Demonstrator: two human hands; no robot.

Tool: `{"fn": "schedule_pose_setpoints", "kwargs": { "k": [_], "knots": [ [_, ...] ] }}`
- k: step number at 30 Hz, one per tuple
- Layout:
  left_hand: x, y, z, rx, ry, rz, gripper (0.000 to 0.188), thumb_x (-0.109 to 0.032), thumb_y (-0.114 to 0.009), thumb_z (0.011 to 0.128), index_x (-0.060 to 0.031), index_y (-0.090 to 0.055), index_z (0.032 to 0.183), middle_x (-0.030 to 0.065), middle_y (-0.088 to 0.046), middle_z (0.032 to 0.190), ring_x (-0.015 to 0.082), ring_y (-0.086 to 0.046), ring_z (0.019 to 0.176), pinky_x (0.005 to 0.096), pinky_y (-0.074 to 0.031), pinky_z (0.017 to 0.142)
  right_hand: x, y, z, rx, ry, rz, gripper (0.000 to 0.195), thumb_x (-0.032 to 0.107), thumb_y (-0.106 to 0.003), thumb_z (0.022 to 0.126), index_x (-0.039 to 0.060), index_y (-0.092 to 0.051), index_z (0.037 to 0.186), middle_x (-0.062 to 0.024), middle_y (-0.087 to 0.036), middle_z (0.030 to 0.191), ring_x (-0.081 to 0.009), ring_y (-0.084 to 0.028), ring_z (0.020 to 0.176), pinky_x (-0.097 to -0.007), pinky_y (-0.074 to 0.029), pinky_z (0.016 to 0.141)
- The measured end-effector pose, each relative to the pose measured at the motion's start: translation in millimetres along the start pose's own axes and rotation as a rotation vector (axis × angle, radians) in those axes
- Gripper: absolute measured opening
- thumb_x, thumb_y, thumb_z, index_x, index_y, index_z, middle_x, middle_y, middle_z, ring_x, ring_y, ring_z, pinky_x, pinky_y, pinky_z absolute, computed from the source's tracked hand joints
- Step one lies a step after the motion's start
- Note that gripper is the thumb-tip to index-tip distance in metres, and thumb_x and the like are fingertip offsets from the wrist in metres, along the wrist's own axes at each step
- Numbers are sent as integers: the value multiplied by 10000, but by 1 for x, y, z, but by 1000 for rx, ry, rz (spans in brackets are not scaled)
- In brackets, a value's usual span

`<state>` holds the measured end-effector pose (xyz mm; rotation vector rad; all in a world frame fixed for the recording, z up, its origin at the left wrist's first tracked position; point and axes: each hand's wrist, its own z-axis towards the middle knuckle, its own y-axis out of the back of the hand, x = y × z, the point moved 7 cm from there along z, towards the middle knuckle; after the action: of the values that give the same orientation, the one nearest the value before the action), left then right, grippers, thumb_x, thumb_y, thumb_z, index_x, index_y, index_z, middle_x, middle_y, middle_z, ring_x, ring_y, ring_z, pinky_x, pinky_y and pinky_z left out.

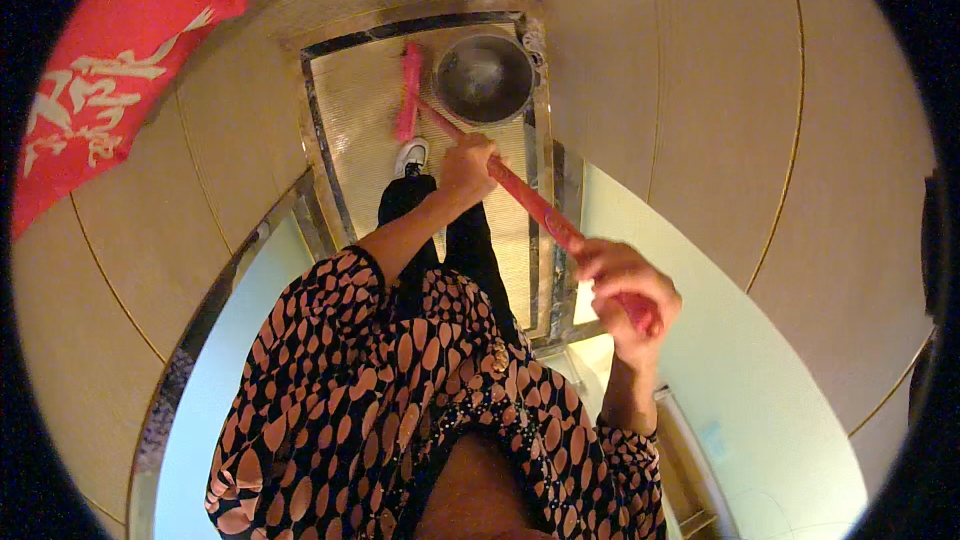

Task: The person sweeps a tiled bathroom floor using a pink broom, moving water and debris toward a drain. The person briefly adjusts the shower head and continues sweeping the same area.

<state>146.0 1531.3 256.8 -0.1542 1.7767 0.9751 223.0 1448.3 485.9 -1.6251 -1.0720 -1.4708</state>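
Note:
Both of my hands grip the red handle [534,200] of a long floor-cleaning tool, a broom or mop. My left hand [469,163] wraps the shaft lower down, above my legs. Near the top end, my right hand [634,285] is closed around it, slightly blurred. The pole slants down to a narrow pink head [409,94], which rests at floor level just beyond my white shoe [412,156]. Blur hides whether the head has bristles or a sponge. Beside it, to the right, stands a round grey metal basin [484,80]; what it holds is hard to tell.
A ribbed light floor [356,101] with a dark border lies between a door frame [559,240] and panelled walls [720,90]. At upper left hangs a red banner [150,52] bearing pale writing. A small bundle [533,45], unclear in kind, lies against the basin's right side.

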Motion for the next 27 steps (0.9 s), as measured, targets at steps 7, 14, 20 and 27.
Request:
{"fn": "schedule_pose_setpoints", "kwargs": {
  "k": [7,14,20,27],
  "knots": [
    [-12,15,-21,60,-106,63,188,-150,-628,581,-29,-484,576,113,-510,660,293,-499,692,371,-408,600,-11,-10,-51,-99,73,12,188,-68,-497,560,7,-539,727,-121,-562,723,-317,-544,803,-409,-430,730],
    [27,47,-25,144,-52,155,169,-171,-616,605,-51,-496,601,97,-513,676,284,-489,732,371,-397,600,-24,-34,-35,-64,65,165,114,-56,-544,608,-5,-533,709,-124,-555,739,-313,-532,818,-399,-419,745],
    [44,54,-47,273,-56,225,126,-129,-612,554,-98,-499,599,54,-519,667,261,-499,711,386,-365,580,-55,-34,-67,-275,-82,375,101,14,-583,690,-21,-528,768,-138,-548,844,-315,-486,936,-429,-350,838],
    [34,23,-73,523,-159,322,134,-116,-608,555,-106,-502,635,40,-516,667,250,-499,713,380,-352,593,-66,-32,-113,-583,-119,402,153,75,-591,698,-15,-510,792,-165,-548,813,-348,-493,911,-462,-366,810]
  ]
}}
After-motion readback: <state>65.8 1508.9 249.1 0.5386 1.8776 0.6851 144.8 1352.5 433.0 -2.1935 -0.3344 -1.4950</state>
